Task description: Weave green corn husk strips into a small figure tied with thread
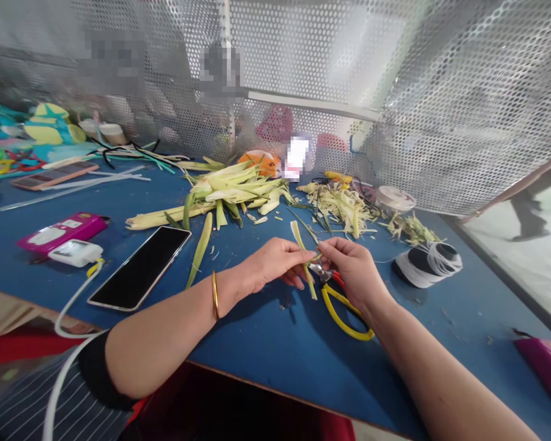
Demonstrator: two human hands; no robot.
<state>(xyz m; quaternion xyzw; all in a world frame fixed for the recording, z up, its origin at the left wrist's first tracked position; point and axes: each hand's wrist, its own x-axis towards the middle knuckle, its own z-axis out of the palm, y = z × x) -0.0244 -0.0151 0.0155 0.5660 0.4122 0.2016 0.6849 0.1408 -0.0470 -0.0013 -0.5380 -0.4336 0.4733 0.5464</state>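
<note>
My left hand (282, 262) pinches a narrow strip of pale green corn husk (308, 277) over the table's front half. Close beside it, the fingers of my right hand (349, 263) are closed at the husk's edge, on a thin green strand whose end is hidden by the fingertips. Under my right hand lie scissors (349, 318) with yellow and red handles, their metal blades partly covered. Behind my hands is a pile of corn husks (234, 187), with a heap of shredded husk strips (342, 208) to its right. One loose husk leaf (199, 250) lies left of my left hand.
A large black-screened phone (140, 266) and a purple pack with a white cabled device (76, 251) lie at left. A spool of white thread (427, 264) stands at right. Perforated metal mesh (303, 67) rises behind the blue table (257, 343). A purple pack (544, 364) sits far right.
</note>
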